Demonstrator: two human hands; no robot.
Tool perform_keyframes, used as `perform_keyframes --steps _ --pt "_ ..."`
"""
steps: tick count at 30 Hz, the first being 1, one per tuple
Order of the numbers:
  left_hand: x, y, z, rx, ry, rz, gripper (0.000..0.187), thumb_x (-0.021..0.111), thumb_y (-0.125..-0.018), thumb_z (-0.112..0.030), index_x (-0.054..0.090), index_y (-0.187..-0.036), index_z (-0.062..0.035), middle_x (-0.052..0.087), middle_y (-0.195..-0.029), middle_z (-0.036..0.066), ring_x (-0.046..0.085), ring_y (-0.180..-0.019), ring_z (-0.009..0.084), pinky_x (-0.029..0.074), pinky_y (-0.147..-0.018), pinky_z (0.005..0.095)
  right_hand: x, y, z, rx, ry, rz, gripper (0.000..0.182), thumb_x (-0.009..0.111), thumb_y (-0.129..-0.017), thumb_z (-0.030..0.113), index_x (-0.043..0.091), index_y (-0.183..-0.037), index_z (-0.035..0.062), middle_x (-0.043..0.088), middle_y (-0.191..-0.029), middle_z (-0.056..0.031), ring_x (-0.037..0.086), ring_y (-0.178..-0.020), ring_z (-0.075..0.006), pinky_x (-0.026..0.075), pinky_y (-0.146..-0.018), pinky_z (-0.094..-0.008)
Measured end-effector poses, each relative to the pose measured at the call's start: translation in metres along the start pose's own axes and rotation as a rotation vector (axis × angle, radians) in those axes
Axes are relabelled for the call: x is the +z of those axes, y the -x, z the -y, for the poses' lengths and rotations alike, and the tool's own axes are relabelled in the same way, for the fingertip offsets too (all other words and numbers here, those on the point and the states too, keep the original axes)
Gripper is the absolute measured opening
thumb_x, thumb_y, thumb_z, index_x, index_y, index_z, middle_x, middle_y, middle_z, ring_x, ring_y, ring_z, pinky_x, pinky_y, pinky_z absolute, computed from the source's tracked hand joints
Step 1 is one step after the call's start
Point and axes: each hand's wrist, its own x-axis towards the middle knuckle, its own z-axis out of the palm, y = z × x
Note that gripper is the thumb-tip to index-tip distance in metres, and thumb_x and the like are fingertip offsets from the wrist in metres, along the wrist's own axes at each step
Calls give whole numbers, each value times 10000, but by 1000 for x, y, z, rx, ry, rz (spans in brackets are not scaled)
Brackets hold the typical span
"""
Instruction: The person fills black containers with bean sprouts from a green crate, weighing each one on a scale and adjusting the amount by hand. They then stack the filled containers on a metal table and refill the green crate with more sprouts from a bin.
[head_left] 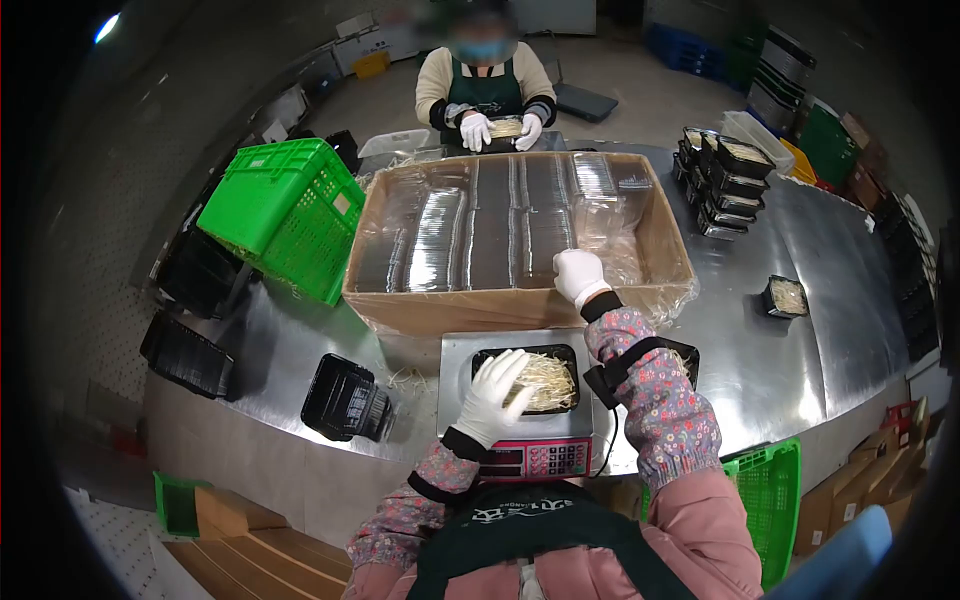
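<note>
My left hand [498, 398], in a white glove, rests with fingers stretched over the left side of a black tray [483, 356] filled with pale, thin strands that look like bean sprouts [545, 384]. The tray sits on a scale [455, 350] with a red keypad panel. My right hand [580, 277], also gloved, is closed at the near rim of a large cardboard box [450, 312]. Whatever its fingers hold, if anything, is hidden. Rows of stacked clear plastic lids [490, 225] fill most of the box. Beside my right forearm another black tray [688, 362] is partly covered.
Across the steel table [740, 400], a co-worker [487, 85] holds a filled tray. Filled trays [722, 180] are stacked at right; a single one [786, 297] stands nearer. A green crate [285, 215] leans at left, near stacked empty black trays [340, 398].
</note>
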Motion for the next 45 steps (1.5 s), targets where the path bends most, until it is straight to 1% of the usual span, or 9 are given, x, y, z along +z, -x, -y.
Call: perform_keyframes --steps 9,13,21,26,29,33,36,43,45 --pt "-67 34 14 -567 676 -571 341 534 -978 -62 536 -1314 -6 597 -1256 119 590 -1107 176 499 -899 269 -136 46 11 -136 -392 -404 120 700 -775 113 658 -875 59 640 -771 -103 637 -736 -259 514 -679 -351" --pt "-74 26 4 -492 958 -562 493 558 -984 -178 406 -1419 -3 547 -1309 144 608 -1048 183 547 -810 295 -170 103 9 69 -1037 -283 127 701 -854 87 635 -940 21 606 -785 30 543 -710 -42 462 -632 -224" --pt "-34 38 2 -675 832 -282 402 583 -935 -38 514 -1330 -4 677 -944 73 632 -758 102 504 -618 197 -76 218 40 280 -1430 204 656 629 -864 -21 349 -1452 53 598 -803 -35 559 -671 -90 501 -630 -260" --pt "-13 26 32 -409 -143 -281 251 686 -839 -141 695 -1085 -91 682 -914 78 630 -795 224 507 -735 326 -24 195 35 12 -298 -139 406 638 -900 232 569 -1266 70 641 -702 -180 664 -643 -272 524 -602 -382" --pt "5 22 66 -487 -145 -261 237 703 -843 -133 703 -1069 -62 673 -1002 80 632 -911 207 501 -815 301 -11 173 40 103 -208 -26 324 597 -915 334 656 -1125 94 646 -724 -224 664 -708 -345 529 -620 -424" --pt "32 33 114 -640 464 -281 215 682 -864 -103 695 -1047 10 675 -1053 78 626 -963 177 489 -854 288 20 168 29 106 -283 -110 288 595 -934 286 653 -1074 41 683 -736 -168 676 -674 -255 524 -639 -354" --pt "31 32 118 -686 710 -270 217 711 -842 -69 692 -1022 51 708 -975 94 652 -890 141 510 -810 274 37 164 21 462 -1321 105 153 662 -901 141 648 -935 -8 659 -851 -9 559 -761 -71 463 -693 -242" --pt "37 35 115 -676 708 -352 216 736 -839 -115 699 -992 33 704 -926 77 649 -835 140 512 -783 274 31 169 21 484 -1259 114 193 677 -910 198 624 -946 16 641 -803 -2 557 -744 -61 456 -694 -224" --pt "7 40 88 -944 670 -176 351 753 -837 -147 627 -1101 46 683 -944 104 664 -818 161 549 -678 284 0 183 15 561 -1254 357 358 713 -881 323 550 -982 22 627 -778 -45 571 -539 -96 470 -463 -244"
